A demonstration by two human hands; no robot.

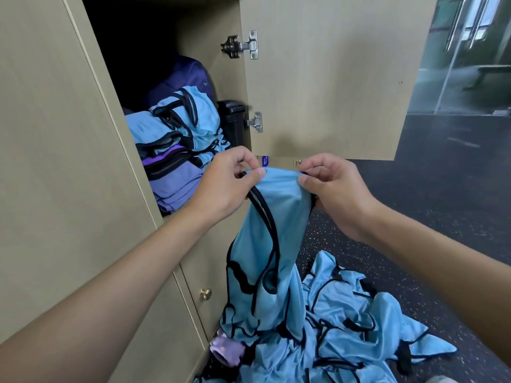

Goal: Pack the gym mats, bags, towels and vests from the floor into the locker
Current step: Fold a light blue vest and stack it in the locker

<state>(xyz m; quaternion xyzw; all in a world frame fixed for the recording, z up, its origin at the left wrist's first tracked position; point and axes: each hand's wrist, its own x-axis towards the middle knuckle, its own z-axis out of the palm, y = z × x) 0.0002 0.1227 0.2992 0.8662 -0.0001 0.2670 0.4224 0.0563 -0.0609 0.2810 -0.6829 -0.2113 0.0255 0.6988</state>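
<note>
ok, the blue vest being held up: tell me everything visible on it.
The vest is light blue, thin, slightly shiny fabric with black binding along its openings and edges. The left hand and right hand each pinch its top edge, stretching it between them. It hangs limp and creased in front of the open locker, and its lower part merges into the pile of like vests on the floor; where it ends cannot be told.

Dark free room above the folded vests (177, 128) in the locker (103, 78), perhaps deep; purple bag (188, 76) behind, black bin (232, 120) beside.
</note>
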